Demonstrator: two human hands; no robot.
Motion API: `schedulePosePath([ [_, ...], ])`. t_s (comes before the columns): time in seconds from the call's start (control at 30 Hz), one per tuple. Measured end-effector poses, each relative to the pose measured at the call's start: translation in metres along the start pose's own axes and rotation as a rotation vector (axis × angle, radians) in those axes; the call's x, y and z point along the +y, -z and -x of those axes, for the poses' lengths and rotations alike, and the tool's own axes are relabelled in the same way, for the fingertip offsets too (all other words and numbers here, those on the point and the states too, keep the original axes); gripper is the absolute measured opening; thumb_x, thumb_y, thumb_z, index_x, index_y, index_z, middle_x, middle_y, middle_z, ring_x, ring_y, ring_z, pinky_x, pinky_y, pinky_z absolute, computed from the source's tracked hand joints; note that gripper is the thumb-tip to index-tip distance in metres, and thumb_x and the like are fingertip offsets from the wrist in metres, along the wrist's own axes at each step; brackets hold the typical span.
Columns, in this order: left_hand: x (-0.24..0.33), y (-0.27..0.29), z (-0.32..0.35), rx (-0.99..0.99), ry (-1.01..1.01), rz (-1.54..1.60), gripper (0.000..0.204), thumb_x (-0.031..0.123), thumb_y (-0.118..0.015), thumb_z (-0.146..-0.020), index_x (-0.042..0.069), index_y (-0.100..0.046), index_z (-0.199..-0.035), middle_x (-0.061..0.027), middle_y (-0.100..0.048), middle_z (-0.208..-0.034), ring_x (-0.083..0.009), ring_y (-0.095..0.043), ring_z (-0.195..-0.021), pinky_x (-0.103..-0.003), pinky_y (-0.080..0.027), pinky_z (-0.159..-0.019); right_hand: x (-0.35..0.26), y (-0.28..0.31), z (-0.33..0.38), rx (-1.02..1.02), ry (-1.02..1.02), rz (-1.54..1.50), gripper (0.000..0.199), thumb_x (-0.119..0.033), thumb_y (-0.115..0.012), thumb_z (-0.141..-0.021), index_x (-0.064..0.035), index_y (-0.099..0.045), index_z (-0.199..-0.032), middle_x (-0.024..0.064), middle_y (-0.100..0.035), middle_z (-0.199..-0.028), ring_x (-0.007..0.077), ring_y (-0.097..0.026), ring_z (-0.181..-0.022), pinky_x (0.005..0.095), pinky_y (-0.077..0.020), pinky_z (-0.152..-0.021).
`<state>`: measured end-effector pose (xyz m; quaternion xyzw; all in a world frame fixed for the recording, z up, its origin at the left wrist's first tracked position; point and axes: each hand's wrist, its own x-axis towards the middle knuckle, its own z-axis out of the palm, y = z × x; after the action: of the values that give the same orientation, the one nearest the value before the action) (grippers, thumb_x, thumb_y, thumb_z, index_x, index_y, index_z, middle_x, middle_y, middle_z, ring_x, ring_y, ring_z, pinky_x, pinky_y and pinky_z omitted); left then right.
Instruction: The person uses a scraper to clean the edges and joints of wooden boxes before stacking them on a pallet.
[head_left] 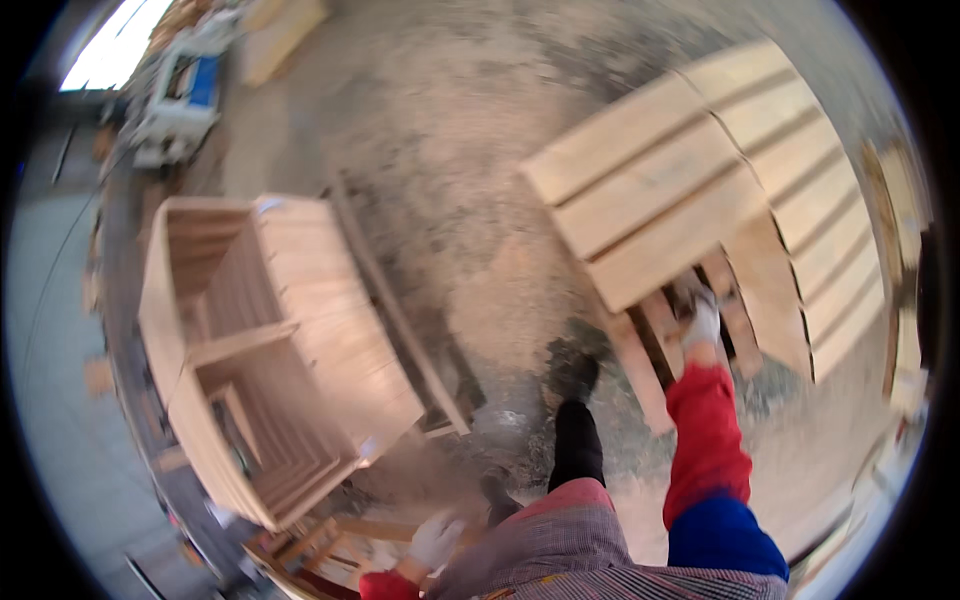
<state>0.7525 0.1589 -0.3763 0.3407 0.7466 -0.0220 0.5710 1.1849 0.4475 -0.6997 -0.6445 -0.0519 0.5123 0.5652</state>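
Has white-gloved right hand [701, 320] at the near edge of layered pale wooden boards [650, 188], right; white-gloved left hand [436, 540] near left, by a brown wooden frame [375, 530]. Cannot tell either grip. Seems partway: has divided pale wooden frames [330, 315] stacked left, boards remaining right.

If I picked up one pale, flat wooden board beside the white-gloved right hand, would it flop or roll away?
The pale, flat wooden board would probably stay stiff, because it looks like solid wood. It likely wouldn't roll, since its face is broad and flat.
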Motion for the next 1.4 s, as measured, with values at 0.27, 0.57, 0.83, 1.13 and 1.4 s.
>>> schedulePosePath([
  [0.27, -0.081, 0.010, 0.061, 0.141, -0.253, 0.146, 0.036, 0.019, -0.049, -0.092, 0.000, -0.058, -0.121, -0.0208, -0.061, -0.119, -0.0342, -0.056, -0.114, -0.037, -0.043, -0.099, 0.141, -0.009, 0.279, -0.377, -0.720, 0.395, 0.025, 0.001, -0.050, -0.082, -0.0079, -0.057, -0.104, 0.0090, -0.056, -0.071, 0.0237, -0.053, -0.053, 0.0400, -0.0455, -0.046],
  [0.57, -0.318, 0.024, 0.209, 0.763, -0.423, 0.372, 0.031, 0.018, -0.054, -0.092, 0.003, -0.060, -0.119, -0.0130, -0.065, -0.112, -0.0223, -0.061, -0.103, -0.032, -0.047, -0.092, 0.124, -0.176, 0.535, -0.710, -0.581, 0.360, 0.020, -0.003, -0.051, -0.086, -0.0138, -0.059, -0.100, 0.0057, -0.060, -0.079, 0.0205, -0.054, -0.057, 0.0326, -0.0435, -0.047],
  [0.83, -0.519, -0.006, 0.271, 1.447, -0.127, 1.558, 0.024, 0.010, -0.049, -0.095, 0.000, -0.058, -0.115, -0.0091, -0.064, -0.098, -0.0177, -0.064, -0.086, -0.029, -0.053, -0.080, 0.110, -0.311, 0.788, -1.287, -0.384, 0.610, 0.021, -0.004, -0.052, -0.086, -0.0101, -0.062, -0.104, 0.0061, -0.063, -0.082, 0.0159, -0.054, -0.057, 0.0276, -0.0418, -0.047],
  [1.13, -0.597, 0.063, 0.243, 1.333, -0.181, 1.606, 0.026, 0.011, -0.049, -0.097, 0.000, -0.056, -0.119, -0.0109, -0.063, -0.105, -0.0200, -0.064, -0.092, -0.033, -0.053, -0.085, 0.224, -0.396, 0.904, -1.375, -0.510, 0.778, 0.024, -0.006, -0.053, -0.087, -0.0076, -0.059, -0.111, 0.0049, -0.062, -0.083, 0.0141, -0.055, -0.058, 0.0256, -0.0415, -0.047],
  [1.4, -0.664, 0.304, 0.234, 1.328, -0.341, 1.143, 0.025, 0.011, -0.053, -0.095, 0.000, -0.058, -0.117, -0.0048, -0.062, -0.104, -0.0124, -0.059, -0.096, -0.027, -0.048, -0.086, 0.303, -0.489, 0.968, -1.296, -0.597, 0.704, 0.023, -0.005, -0.053, -0.088, -0.0076, -0.058, -0.111, 0.0058, -0.061, -0.086, 0.0143, -0.057, -0.063, 0.0255, -0.0472, -0.051],
])
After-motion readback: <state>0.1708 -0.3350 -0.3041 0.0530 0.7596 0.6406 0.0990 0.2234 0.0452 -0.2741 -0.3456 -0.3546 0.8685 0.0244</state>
